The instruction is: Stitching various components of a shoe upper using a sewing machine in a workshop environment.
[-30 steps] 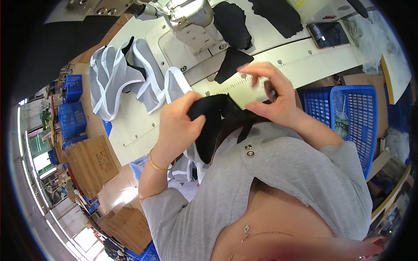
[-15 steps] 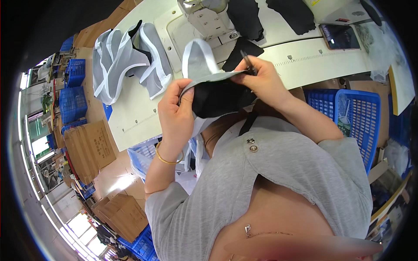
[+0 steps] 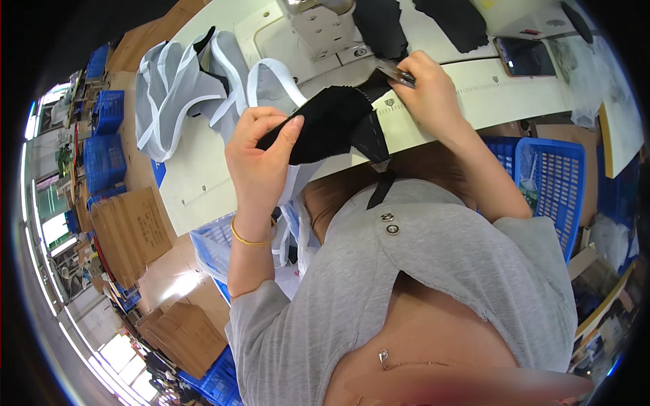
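Note:
My left hand [image 3: 261, 152] pinches the edge of a black fabric piece [image 3: 328, 125] between thumb and fingers, in front of the sewing machine [image 3: 321, 30]. Pale stitching runs along the piece's right part, which hangs toward my lap. My right hand [image 3: 430, 91] is closed around small thread snips [image 3: 404, 76], dark with a metal blade, at the fabric's far right corner. Just beyond my left hand shows a grey mesh piece with white binding [image 3: 274, 84]; whether it is joined to the black fabric I cannot tell.
Grey pieces with white edging [image 3: 179, 95] are heaped on the left of the white table [image 3: 196, 179]. Black cut pieces [image 3: 450, 24] and a phone [image 3: 525, 57] lie at the far right. A blue basket [image 3: 552, 183] stands right; cartons [image 3: 132, 233] stand on the left floor.
My left hand has moved a little left, and the black fabric now lies turned with its stitching showing. My right hand has let go of the edge and moved right and away with the snips.

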`<action>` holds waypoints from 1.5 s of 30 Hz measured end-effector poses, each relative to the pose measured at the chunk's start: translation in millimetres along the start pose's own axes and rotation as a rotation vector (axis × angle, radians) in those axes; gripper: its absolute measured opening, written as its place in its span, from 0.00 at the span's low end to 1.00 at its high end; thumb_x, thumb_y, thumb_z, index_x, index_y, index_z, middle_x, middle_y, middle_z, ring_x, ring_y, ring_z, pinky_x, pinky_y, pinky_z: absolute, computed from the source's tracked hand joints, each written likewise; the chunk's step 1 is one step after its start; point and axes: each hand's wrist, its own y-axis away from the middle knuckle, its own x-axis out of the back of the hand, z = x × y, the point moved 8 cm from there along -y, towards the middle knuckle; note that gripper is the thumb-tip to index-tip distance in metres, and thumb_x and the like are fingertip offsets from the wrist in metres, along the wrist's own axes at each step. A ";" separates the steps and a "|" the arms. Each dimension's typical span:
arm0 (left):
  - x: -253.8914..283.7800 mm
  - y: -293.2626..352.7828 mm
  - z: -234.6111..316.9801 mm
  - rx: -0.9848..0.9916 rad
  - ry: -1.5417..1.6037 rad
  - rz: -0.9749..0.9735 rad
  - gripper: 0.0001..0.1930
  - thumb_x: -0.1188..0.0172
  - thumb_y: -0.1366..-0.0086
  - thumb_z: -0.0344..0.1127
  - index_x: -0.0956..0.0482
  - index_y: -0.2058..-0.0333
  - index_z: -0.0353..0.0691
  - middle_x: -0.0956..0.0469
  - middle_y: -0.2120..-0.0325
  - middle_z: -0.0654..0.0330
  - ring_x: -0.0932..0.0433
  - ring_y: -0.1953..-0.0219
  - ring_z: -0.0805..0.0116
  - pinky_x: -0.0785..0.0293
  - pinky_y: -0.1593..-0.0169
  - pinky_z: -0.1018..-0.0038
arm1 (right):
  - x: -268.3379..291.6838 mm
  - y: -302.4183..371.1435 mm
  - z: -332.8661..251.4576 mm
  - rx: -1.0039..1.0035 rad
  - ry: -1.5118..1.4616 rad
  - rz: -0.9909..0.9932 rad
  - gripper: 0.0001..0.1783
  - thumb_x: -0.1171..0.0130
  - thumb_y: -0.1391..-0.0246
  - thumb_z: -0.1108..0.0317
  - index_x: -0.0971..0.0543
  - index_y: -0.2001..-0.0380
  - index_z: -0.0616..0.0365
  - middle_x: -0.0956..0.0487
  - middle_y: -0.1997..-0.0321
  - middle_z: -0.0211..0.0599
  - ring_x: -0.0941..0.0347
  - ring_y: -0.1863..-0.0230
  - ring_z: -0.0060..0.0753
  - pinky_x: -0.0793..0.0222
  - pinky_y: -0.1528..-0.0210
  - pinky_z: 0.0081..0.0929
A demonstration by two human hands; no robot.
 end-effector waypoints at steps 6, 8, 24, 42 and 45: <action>2.2 0.2 -13.9 0.255 0.082 -0.073 0.07 0.32 0.41 0.29 0.17 0.70 0.30 0.20 0.76 0.65 0.27 0.72 0.80 0.31 0.66 0.82 | 71.7 -16.0 -46.6 0.161 -0.624 -0.089 0.10 0.36 0.52 0.79 0.21 0.64 0.61 0.17 0.64 0.34 0.20 0.61 0.27 0.28 0.58 0.24; 1.3 0.2 -10.3 0.217 0.111 -0.056 0.07 0.32 0.41 0.29 0.17 0.69 0.30 0.20 0.76 0.65 0.26 0.71 0.80 0.30 0.65 0.82 | 77.2 -19.3 -68.2 0.236 -0.784 -0.278 0.09 0.36 0.51 0.79 0.20 0.64 0.61 0.17 0.64 0.32 0.21 0.62 0.24 0.28 0.58 0.23; -16.1 -15.4 -1.7 0.404 0.508 -0.266 0.14 0.48 0.36 0.31 0.16 0.68 0.27 0.18 0.75 0.60 0.24 0.72 0.78 0.29 0.64 0.83 | 20.9 -25.6 -111.0 0.419 -0.437 -0.487 0.12 0.34 0.53 0.66 0.20 0.69 0.65 0.22 0.69 0.44 0.25 0.67 0.47 0.30 0.63 0.36; -14.9 -6.4 1.9 0.327 0.281 -0.228 0.06 0.33 0.42 0.27 0.16 0.67 0.32 0.18 0.75 0.64 0.24 0.71 0.81 0.28 0.66 0.83 | 13.8 -18.6 -63.7 -0.043 -0.856 -0.508 0.07 0.33 0.49 0.70 0.19 0.70 0.62 0.22 0.73 0.26 0.28 0.69 0.15 0.33 0.65 0.19; -13.6 -3.9 6.1 0.314 0.274 -0.201 0.05 0.33 0.42 0.27 0.16 0.67 0.32 0.18 0.75 0.64 0.24 0.71 0.81 0.29 0.66 0.83 | 16.9 -14.6 -61.5 -0.106 -0.895 -0.444 0.08 0.34 0.47 0.68 0.19 0.70 0.62 0.22 0.73 0.26 0.29 0.69 0.14 0.32 0.65 0.17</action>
